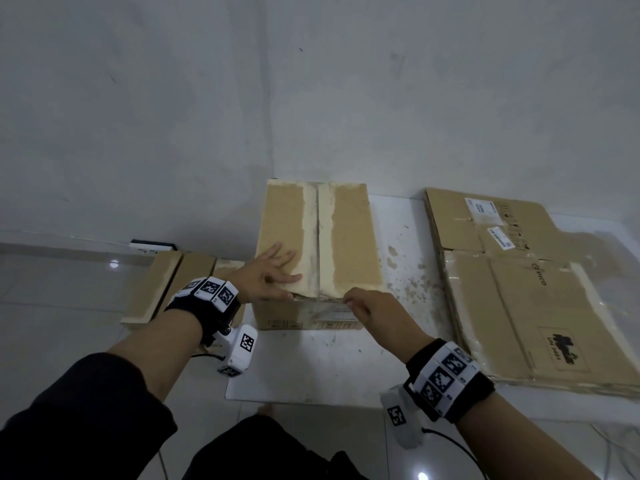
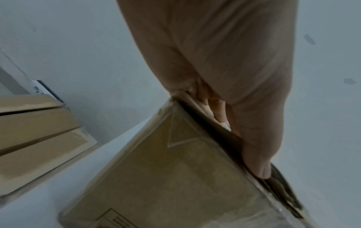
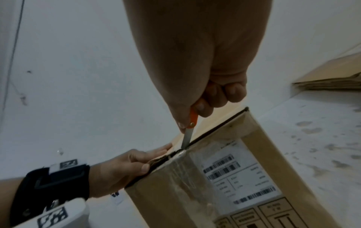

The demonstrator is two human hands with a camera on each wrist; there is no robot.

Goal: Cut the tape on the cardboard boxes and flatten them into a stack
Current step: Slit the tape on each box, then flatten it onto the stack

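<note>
A closed cardboard box [image 1: 349, 237] stands on a white mat, its top flaps meeting at a center seam [image 1: 318, 237] edged with pale tape residue. My left hand [image 1: 273, 271] lies flat on the left top flap, fingers spread and thumb [image 2: 257, 162] along the front edge. My right hand [image 1: 367, 304] grips an orange-handled knife [image 3: 192, 118]. Its blade [image 3: 186, 137] is stuck into the gap at the box's front top edge, where clear tape [image 3: 181, 174] runs down the front face beside a barcode label [image 3: 240, 172].
A stack of flattened cardboard [image 1: 519, 289] lies to the right on the mat [image 1: 311, 368]. More cardboard boxes [image 1: 166, 282] sit on the tiled floor to the left, with a power strip [image 1: 152, 244] behind them. A white wall rises just behind the box.
</note>
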